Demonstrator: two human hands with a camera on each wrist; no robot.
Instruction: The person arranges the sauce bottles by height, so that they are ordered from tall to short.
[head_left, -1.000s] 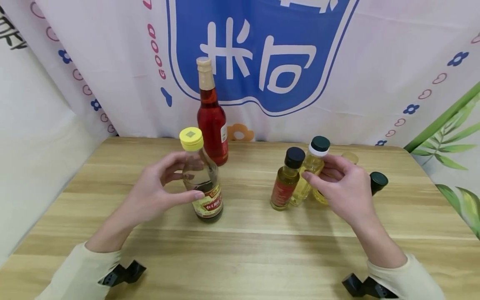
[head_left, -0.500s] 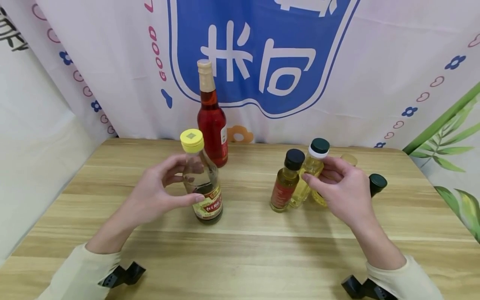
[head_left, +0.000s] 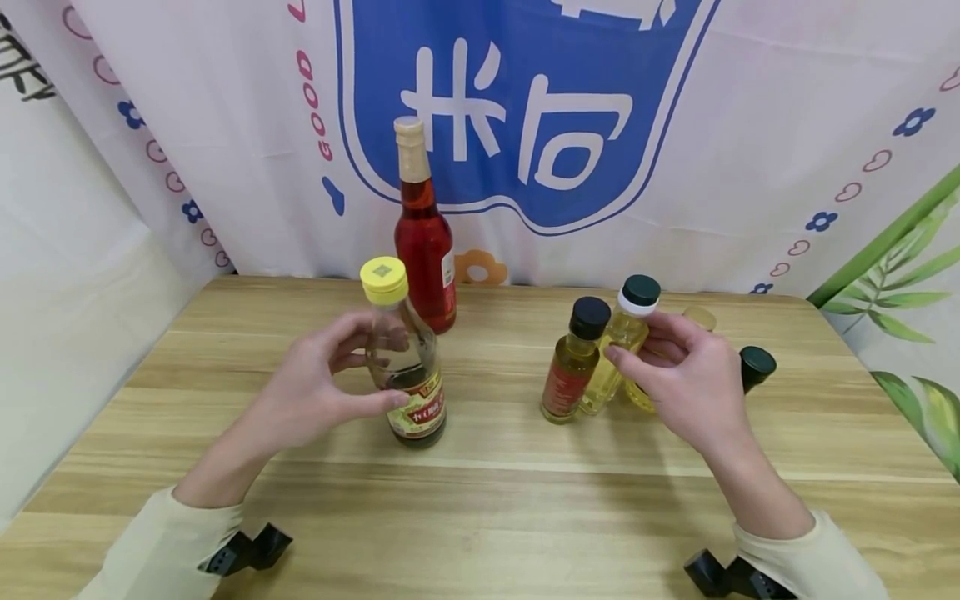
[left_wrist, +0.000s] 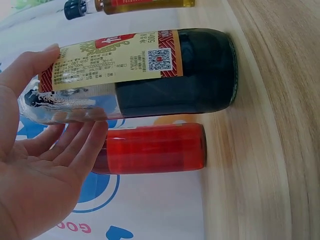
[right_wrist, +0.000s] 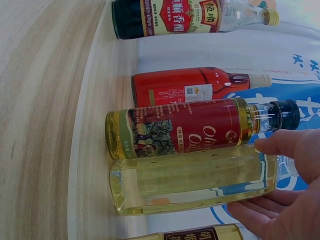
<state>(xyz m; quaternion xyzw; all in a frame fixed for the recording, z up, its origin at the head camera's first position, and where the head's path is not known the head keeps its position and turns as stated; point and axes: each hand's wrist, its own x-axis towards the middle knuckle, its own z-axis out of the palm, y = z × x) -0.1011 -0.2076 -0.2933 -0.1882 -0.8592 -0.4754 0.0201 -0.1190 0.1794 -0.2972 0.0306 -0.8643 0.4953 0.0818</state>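
My left hand (head_left: 315, 392) holds a vinegar bottle (head_left: 420, 408) with a yellow cap, its thumb on the label and its fingers round the far side. Dark liquid fills its lower part, as the left wrist view shows, and it stands upright on the table. At the right, my right hand (head_left: 686, 375) grips an oil bottle (right_wrist: 195, 182) of pale yellow oil, dark green cap and white collar, between thumb and fingers near its shoulder. Close beside that stands an olive oil bottle (right_wrist: 190, 127) with a red label and black cap.
A tall red bottle (head_left: 423, 258) stands behind the vinegar bottle. Behind my right hand are a bottle with a pale yellow cap (head_left: 700, 317) and another with a dark green cap (head_left: 757, 362), both partly hidden. A printed curtain (head_left: 262, 150) hangs along the wooden table's (head_left: 480, 517) back edge.
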